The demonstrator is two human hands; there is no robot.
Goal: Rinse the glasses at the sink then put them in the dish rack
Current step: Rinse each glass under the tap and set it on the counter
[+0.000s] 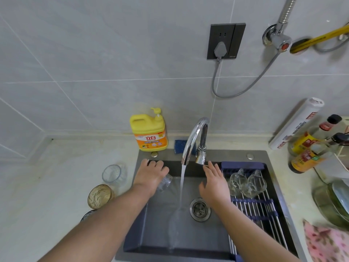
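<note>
Two glasses (238, 183) already lay in the dish rack (253, 208). The left hand (151, 176) gripped a ribbed glass (166, 183) over the sink (151, 233), beside the running water (182, 186). The right hand (214, 181), fingers straight, reached for the tap (194, 135). More glasses (111, 173) waited on the table (47, 186), seemingly unrinsed.

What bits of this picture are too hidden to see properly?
All in the head view:
- Glass: mostly covered by the left hand gripping it.
- Dark dish on the counter: mostly behind the left forearm.
- Whether the right hand touches the tap: too small to tell.
- Glass bowl: cut off by the right edge.
- Bottle labels: too blurred to read.
</note>
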